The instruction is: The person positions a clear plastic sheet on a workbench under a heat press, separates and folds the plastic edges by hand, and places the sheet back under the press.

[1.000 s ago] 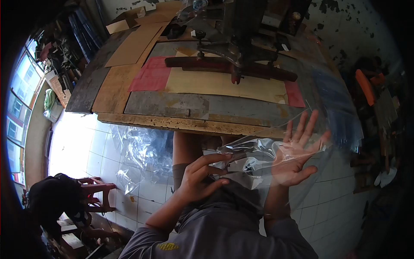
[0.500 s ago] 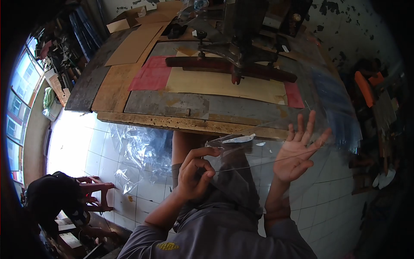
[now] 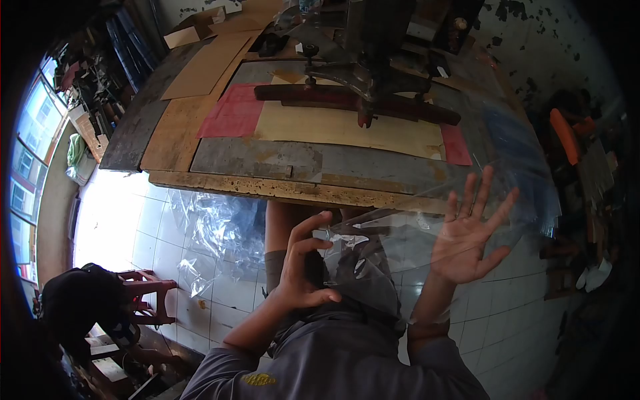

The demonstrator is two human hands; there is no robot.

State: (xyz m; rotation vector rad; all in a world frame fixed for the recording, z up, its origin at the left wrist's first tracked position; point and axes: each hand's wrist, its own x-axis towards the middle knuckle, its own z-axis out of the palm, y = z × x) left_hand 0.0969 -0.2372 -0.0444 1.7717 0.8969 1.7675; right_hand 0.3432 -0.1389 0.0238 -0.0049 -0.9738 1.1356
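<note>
A thin, clear plastic sheet [image 3: 413,233] stretches between my two hands, in front of the table's near edge. My left hand [image 3: 299,267] has its fingers curved and its thumb apart, beside the sheet's left end, with nothing visibly gripped. Fingers spread and palm facing me, my right hand [image 3: 470,243] is against the right part of the sheet. Because the plastic is see-through, I cannot tell whether that hand is inside or behind it.
A worn table [image 3: 300,190] carries a dark metal press [image 3: 360,100], a yellow sheet [image 3: 347,130], pink pieces [image 3: 230,112] and cardboard [image 3: 207,70]. Bluish plastic sheets [image 3: 523,160] hang at the right corner. Crumpled plastic [image 3: 227,227] lies below; a red stool [image 3: 150,287] stands left.
My left hand has opened from a pinch, its thumb dropping away from the fingers. The right hand has shifted slightly right, and the sheet has slackened and crumpled near my left hand.
</note>
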